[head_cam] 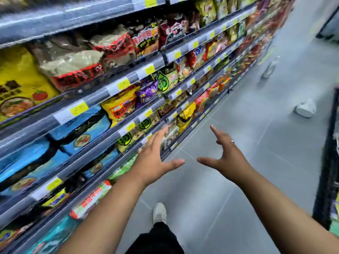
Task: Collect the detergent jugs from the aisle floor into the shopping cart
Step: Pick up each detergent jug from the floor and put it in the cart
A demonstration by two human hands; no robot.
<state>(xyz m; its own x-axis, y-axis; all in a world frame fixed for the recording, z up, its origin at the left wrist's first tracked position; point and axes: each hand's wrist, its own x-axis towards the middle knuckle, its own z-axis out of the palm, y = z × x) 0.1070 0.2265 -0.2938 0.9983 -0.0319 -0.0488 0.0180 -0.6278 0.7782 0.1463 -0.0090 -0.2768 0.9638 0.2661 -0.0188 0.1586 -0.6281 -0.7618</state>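
Hands: the left hand (156, 154) and right hand (227, 153) reach forward over the aisle, fingers spread and straight, holding nothing; the thumbs point at each other with a gap between.
Ring: a pale ring (232, 142) sits on a right-hand finger.
Jugs: two white jugs, both blurred. The near jug (305, 108) is on the floor (238, 180) ahead of the right hand, near the floor's right edge. The far jug (271, 67) stands further down the aisle, nearer the shelves. Neither is touched.
Foot: a white shoe (159, 212) and a dark trouser leg (157, 239) show below the arms on the grey tiles.
Shelves: tiered shelves (95, 99) run along the floor's left edge, packed with bright packets (119, 107) and fronted by yellow tags (78, 108).
Right edge: a dark frame (328, 162) rises there; whether it is the cart cannot be told.
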